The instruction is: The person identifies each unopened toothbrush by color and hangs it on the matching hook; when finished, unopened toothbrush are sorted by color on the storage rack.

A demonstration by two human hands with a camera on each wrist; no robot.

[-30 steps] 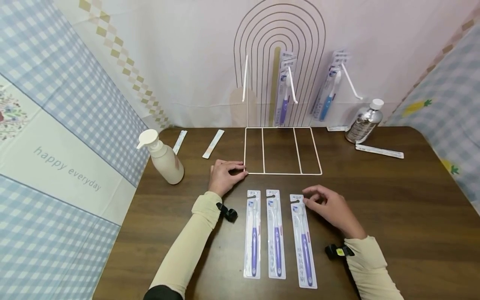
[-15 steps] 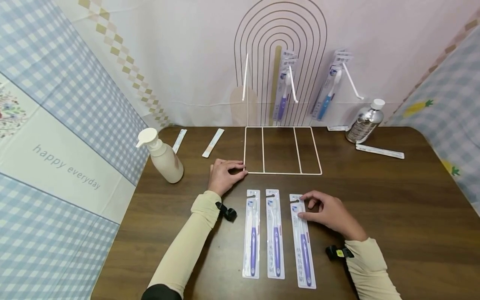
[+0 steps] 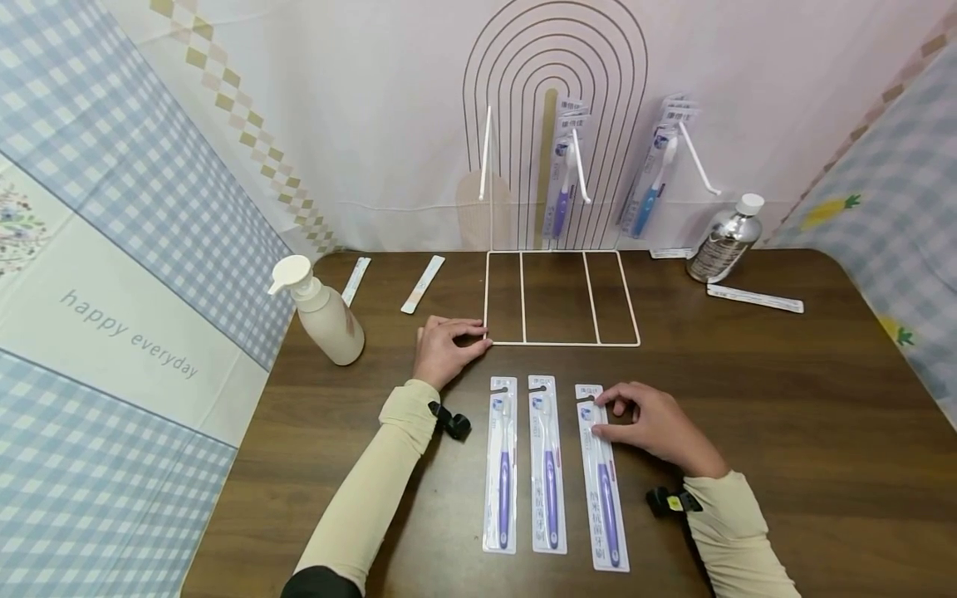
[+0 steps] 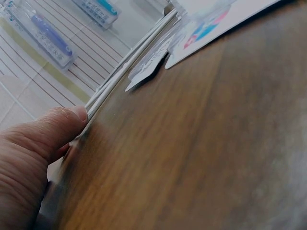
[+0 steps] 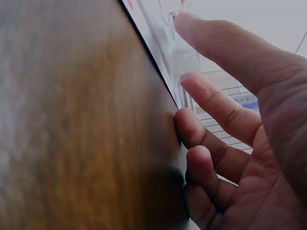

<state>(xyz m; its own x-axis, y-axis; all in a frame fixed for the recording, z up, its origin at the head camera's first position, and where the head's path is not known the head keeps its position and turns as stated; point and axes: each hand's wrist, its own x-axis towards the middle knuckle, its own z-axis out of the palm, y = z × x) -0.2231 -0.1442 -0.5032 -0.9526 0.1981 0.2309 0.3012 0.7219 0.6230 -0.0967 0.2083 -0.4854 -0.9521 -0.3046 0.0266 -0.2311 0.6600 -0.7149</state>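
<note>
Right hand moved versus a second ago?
Yes: the right hand shifted its fingers slightly toward the person and left, judged against the white wire rack.

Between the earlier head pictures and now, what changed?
The right hand shifted slightly left and toward the person, its thumb now on the rightmost toothbrush pack; whether it grips is unclear. The left hand stayed on the white wire rack; all three tabletop packs stayed put.

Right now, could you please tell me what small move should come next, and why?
I would probably lift the top end of the rightmost toothbrush pack: the right hand touches it there, the left hand holds the rack, and the left hook bears no pack.
</note>
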